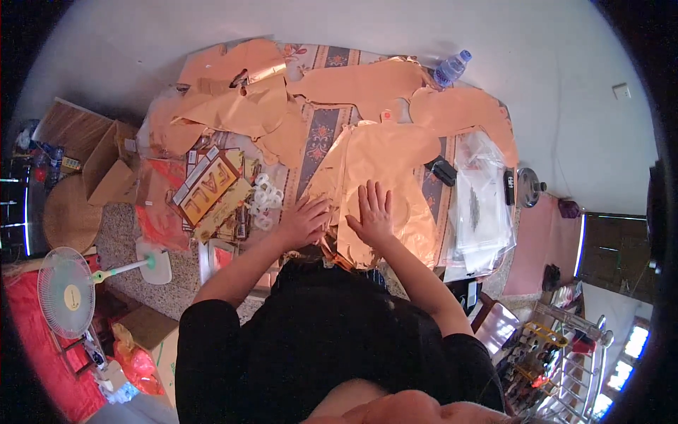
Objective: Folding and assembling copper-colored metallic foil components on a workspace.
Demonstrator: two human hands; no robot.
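A shiny copper-coloured foil sheet [385,159] lies over the near middle of the table, with a fold line along its left part. My right hand [374,218] rests flat on it, fingers stretched and apart. Beside it, at the sheet's left edge, my left hand [308,220] lies with its fingers loosely spread, pointing inward over the foil. Its thumb is mostly hidden. Just below the left hand, close to my body, is a small orange thing [330,253] that I cannot make out.
More copper foil pieces [360,81] cover the table's far side. Printed cards [215,187] and white rings [265,201] lie left; clear plastic bags [482,205] and a black box [442,171] right. A water bottle [452,68] stands at the back. A fan [68,291] is at lower left.
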